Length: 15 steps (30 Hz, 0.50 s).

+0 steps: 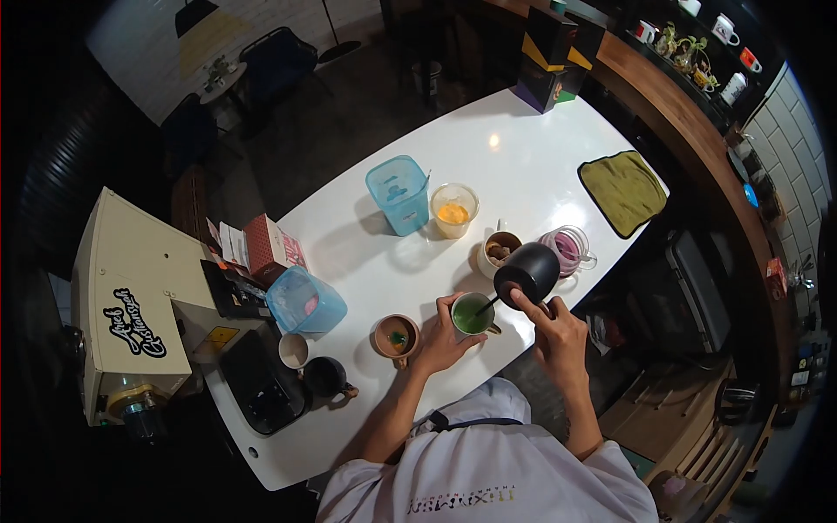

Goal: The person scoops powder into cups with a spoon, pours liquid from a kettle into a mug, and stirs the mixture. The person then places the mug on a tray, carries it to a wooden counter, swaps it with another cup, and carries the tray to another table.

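My left hand (442,347) is wrapped around a cup (473,331) with green liquid (472,313) inside, held over the white table. My right hand (558,338) grips the handle of a black gooseneck kettle (528,268), which is tilted so its thin spout points into that cup. Whether water is flowing is too small to tell. Just beyond the kettle stand a mug with brown contents (500,249) and a pink-and-white cup (568,249). To the left of my left hand, a brown cup (384,327) has something small and green in it.
A blue container (398,195) stands beside a clear cup with yellow contents (455,193). Another blue container (307,301), a small cup (294,350) and a black pitcher (325,376) are near the cream grinder (131,305). A green cloth (622,193) lies far right.
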### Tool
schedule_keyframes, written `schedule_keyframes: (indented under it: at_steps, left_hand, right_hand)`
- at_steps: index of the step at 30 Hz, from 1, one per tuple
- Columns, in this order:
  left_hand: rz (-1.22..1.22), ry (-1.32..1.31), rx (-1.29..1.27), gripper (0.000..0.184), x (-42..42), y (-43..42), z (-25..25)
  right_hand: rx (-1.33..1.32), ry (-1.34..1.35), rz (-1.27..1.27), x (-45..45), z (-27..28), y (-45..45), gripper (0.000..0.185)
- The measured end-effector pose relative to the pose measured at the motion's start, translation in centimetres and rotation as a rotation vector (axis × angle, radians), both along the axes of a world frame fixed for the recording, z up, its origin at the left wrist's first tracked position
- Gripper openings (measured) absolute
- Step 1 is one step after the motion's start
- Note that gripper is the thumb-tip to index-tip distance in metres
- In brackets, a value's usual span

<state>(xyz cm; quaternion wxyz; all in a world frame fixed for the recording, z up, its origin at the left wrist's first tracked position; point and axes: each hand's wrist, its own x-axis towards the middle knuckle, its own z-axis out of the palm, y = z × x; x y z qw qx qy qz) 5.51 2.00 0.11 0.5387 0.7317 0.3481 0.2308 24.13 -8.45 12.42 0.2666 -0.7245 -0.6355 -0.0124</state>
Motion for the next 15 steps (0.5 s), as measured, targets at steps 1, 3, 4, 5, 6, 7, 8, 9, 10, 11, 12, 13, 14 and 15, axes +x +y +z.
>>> schedule_keyframes:
  at_steps: [1, 3, 4, 5, 6, 7, 8, 9, 10, 11, 12, 13, 14, 15]
  left_hand:
    - [0.002, -0.001, 0.05, 0.085, 0.0, 0.0, -0.1]
    - [0.003, -0.001, 0.102, 0.085, 0.0, 0.1, -0.1]
    - [0.001, -0.004, 0.102, 0.086, 0.0, 0.1, 0.0]
    - [-0.001, -0.007, 0.103, 0.086, 0.0, 0.1, 0.1]
    - [-0.002, -0.006, 0.103, 0.086, 0.0, 0.1, 0.0]
    - [-0.001, -0.001, 0.099, 0.087, 0.0, 0.1, -0.1]
    - [0.001, 0.004, 0.094, 0.087, 0.0, 0.1, -0.2]
    - [-0.001, 0.004, 0.094, 0.087, 0.0, 0.1, -0.3]
    - [0.001, -0.004, 0.102, 0.087, 0.1, 0.1, -0.5]
    - [0.003, -0.01, 0.109, 0.087, 0.0, 0.1, -0.7]
    - [-0.001, -0.01, 0.107, 0.087, 0.0, 0.0, -0.9]
    - [-0.003, -0.02, 0.086, 0.087, 0.0, 0.1, -1.0]
    - [-0.006, -0.03, 0.066, 0.087, 0.0, 0.1, -1.1]
    - [-0.013, -0.029, 0.065, 0.087, 0.0, 0.1, -0.9]
  right_hand:
    - [0.038, -0.005, -0.009, 0.1, 0.0, 0.1, 0.083]
    - [0.05, -0.016, -0.021, 0.3, 0.1, 0.1, 0.082]
    - [0.063, -0.028, -0.028, 0.3, 0.1, 0.1, 0.08]
    - [0.065, -0.027, -0.029, 0.4, 0.1, 0.0, 0.08]
    - [0.058, -0.034, -0.019, 0.4, 0.1, -0.1, 0.08]
    - [0.05, -0.041, -0.008, 0.4, 0.1, -0.2, 0.08]
    - [0.05, -0.042, -0.01, 0.4, 0.1, -0.3, 0.08]
    - [0.063, -0.039, -0.004, 0.4, 0.0, -0.4, 0.08]
    - [0.075, -0.037, 0.002, 0.3, 0.0, -0.5, 0.08]
    - [0.073, -0.036, 0.0, 0.4, 0.0, -0.6, 0.08]
    - [0.092, -0.036, -0.005, 0.4, 0.1, -0.7, 0.081]
    - [0.111, -0.037, -0.011, 0.5, 0.2, -0.8, 0.081]
    - [0.111, -0.036, -0.018, 0.5, 0.2, -0.8, 0.081]
    - [0.104, -0.043, -0.013, 0.6, 0.2, -0.9, 0.081]
